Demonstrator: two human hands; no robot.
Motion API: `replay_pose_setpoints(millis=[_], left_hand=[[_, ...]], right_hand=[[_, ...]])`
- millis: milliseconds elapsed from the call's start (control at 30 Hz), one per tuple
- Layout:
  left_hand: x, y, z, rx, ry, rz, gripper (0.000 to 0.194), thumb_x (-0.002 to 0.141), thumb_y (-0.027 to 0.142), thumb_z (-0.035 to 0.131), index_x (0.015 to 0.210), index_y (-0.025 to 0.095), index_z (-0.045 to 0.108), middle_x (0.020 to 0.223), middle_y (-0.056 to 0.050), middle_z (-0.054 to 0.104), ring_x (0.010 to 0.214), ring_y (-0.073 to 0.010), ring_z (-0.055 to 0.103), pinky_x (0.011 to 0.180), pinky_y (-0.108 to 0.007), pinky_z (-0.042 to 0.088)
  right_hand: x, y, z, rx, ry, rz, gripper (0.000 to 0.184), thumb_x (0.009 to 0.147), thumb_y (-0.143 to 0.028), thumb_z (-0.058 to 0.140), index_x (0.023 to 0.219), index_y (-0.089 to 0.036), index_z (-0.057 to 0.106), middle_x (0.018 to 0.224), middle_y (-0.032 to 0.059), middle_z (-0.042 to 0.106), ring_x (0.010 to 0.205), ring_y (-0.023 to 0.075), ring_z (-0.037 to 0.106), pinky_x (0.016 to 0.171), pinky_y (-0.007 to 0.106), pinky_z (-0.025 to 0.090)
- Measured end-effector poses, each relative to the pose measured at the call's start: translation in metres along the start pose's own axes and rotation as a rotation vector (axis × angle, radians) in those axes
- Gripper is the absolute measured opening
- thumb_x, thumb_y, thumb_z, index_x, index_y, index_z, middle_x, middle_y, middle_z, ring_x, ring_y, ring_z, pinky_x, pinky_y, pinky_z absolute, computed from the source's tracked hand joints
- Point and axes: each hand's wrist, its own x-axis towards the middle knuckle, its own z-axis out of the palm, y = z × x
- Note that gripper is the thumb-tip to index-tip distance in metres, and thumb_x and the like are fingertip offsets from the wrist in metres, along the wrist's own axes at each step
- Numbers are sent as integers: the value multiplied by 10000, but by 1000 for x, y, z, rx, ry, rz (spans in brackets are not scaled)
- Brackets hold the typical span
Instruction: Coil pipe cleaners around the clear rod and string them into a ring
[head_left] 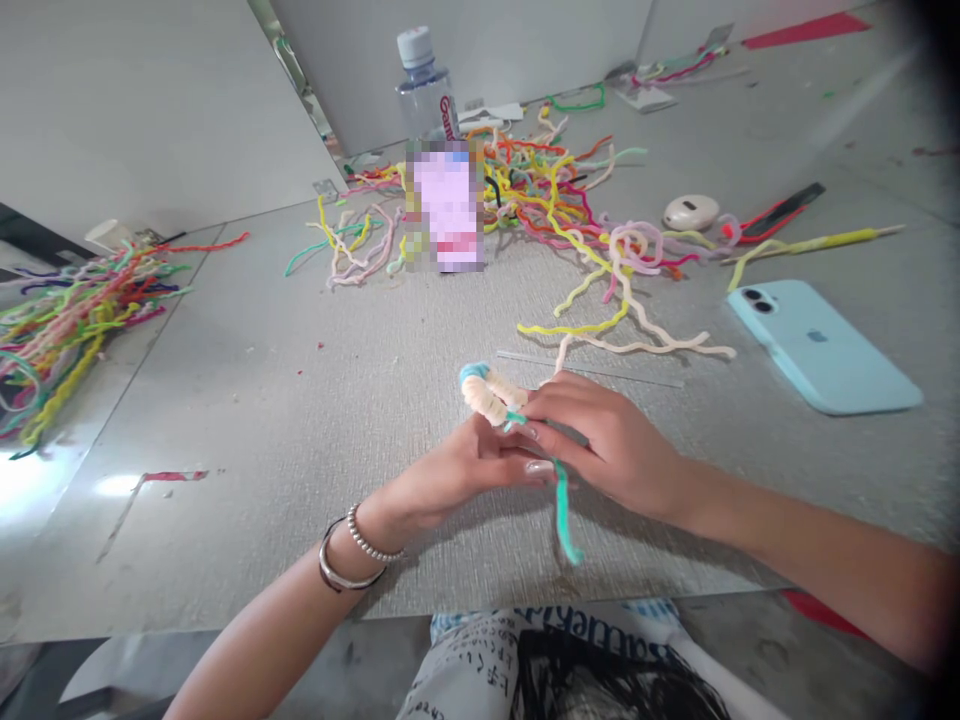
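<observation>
My left hand (446, 470), with a beaded bracelet and a bangle at its wrist, is closed under a small coiled pipe cleaner piece (486, 400), cream with a light blue patch. My right hand (615, 440) pinches a teal pipe cleaner (562, 510) at the open side of that coil. One teal end hangs down below the fingers, and a short teal bit shows beside the cream loops. Both hands meet over the table, and the fingers partly hide where teal and cream join. Just behind the right hand lie a thin clear stick (600, 370) and a pale pipe cleaner (652, 345).
A blurred upright phone (448, 205) stands before a plastic bottle (427, 95), amid a heap of coloured pipe cleaners (547, 190). More pipe cleaners (82, 320) lie left. On the right are a light blue phone (829, 345), a white case (691, 212) and red-and-black scissors (780, 212).
</observation>
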Motion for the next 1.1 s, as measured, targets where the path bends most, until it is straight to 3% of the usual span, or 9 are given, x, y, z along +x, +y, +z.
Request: replay_pose_setpoints(millis=[233, 467, 533, 667, 833, 933, 1100], left_hand=[[0, 0, -6, 44, 27, 61, 164, 884, 254, 659, 961, 153, 556, 769, -7, 593, 679, -96, 596, 684, -226, 493], [-7, 11, -11, 318, 24, 59, 166, 966, 254, 501, 1094, 149, 514, 732, 17, 531, 596, -85, 541, 605, -224, 458], [-8, 14, -11, 425, 35, 89, 129, 981, 240, 448, 1046, 152, 518, 721, 17, 525, 606, -91, 541, 629, -235, 463], [-11, 12, -12, 653, 101, 102, 148, 990, 205, 384, 921, 166, 510, 746, 0, 566, 650, -102, 557, 681, -255, 465], [-13, -1, -5, 794, 215, 45, 158, 967, 313, 476, 942, 165, 527, 833, -40, 621, 751, -149, 592, 685, -286, 476], [-8, -8, 1, 682, 296, 81, 244, 929, 406, 543, 939, 163, 522, 828, -33, 601, 748, -147, 583, 686, -287, 487], [3, -13, 5, 417, 383, 132, 288, 833, 390, 676, 847, 178, 482, 665, 35, 528, 595, -95, 521, 576, -225, 463]], right_hand=[[0, 0, -1, 22, 54, -1, 134, 951, -178, 523, 904, -161, 647, 857, 46, 651, 840, 175, 569, 768, 285, 417], [1, -1, -11, 151, 25, 117, 163, 962, -194, 512, 860, -168, 636, 794, 14, 632, 732, 128, 586, 678, 237, 416], [2, 1, -11, 58, -23, 48, 190, 958, -181, 484, 836, -153, 628, 786, 33, 619, 733, 146, 576, 672, 255, 410], [0, 7, -6, -375, -107, -133, 243, 931, -159, 435, 806, -132, 641, 750, 81, 618, 747, 213, 562, 681, 329, 353], [-1, 8, 1, -494, -157, -121, 219, 905, -153, 441, 845, -131, 651, 715, 73, 632, 714, 210, 561, 686, 334, 325], [-1, 6, 2, -485, -168, -99, 216, 891, -157, 444, 796, -144, 637, 696, 67, 626, 698, 210, 556, 672, 334, 317], [-3, 3, 2, -487, -139, -84, 275, 904, -168, 412, 712, -168, 609, 658, 54, 626, 695, 212, 559, 668, 342, 319]])
